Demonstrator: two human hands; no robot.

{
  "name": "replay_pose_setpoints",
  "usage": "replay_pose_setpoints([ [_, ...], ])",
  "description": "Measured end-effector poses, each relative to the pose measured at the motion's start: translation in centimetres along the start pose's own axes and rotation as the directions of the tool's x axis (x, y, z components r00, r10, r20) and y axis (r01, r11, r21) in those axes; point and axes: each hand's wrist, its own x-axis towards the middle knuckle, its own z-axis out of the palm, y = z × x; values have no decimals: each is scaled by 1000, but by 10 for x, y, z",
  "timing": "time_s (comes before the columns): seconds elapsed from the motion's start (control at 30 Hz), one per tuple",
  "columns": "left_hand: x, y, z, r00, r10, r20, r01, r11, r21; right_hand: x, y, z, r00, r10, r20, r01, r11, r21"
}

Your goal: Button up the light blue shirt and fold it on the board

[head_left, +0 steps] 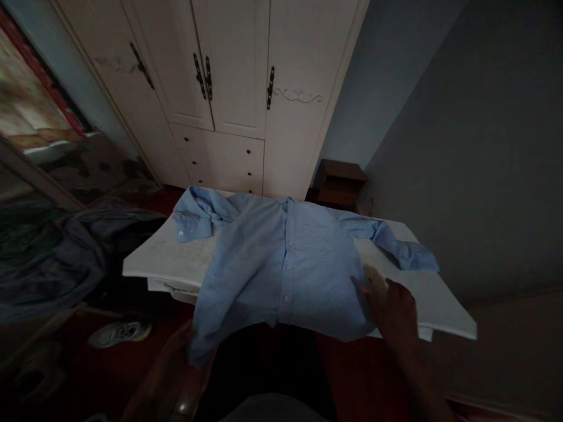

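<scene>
Shirt (259, 264) lies already spread across the counter (171, 255), sleeves (196, 214) not straightened, hem (308, 321) past the near edge — left hand (175, 347) pinching one corner, right hand (396, 310) near the other, fingers parted.

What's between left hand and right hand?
The blue shirt, its lower front reaching past the near edge of the white table; shows in head view.

Light-blue, button-front cloth shirt (308, 264) spread across white flat-topped table (176, 258), hem past near edge; left hand (173, 351) at hem's left corner, right hand (398, 310) by right side, fingers parted.
</scene>
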Motion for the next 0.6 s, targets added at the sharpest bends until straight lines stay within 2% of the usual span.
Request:
replay_pose_setpoints([
  [0.07,2,-6,-5,999,-3,46,4,999,-34,-21,18,-13,982,176,61,-180,982,54],
  [0.13,3,-12,-9,998,8,62,-4,999,-54,-45,31,-19,924,310,224,-342,931,125],
  [0.2,1,-16,-10,999,16,52,-13,998,-53,-66,37,-18,887,297,353,-379,906,189],
  [0.3,-3,-19,-7,1000,10,-8,-10,999,-43,-84,32,-6,878,231,420,-372,880,294],
  [0.4,-8,-17,-1,999,31,-41,-33,997,-62,-85,20,3,842,242,483,-465,779,420],
  [0.5,-9,-16,3,996,91,1,-90,995,-38,-81,17,4,793,329,513,-573,689,444],
  [0.6,-8,-20,6,994,109,30,-110,993,40,-82,23,-1,788,331,519,-588,655,475],
])
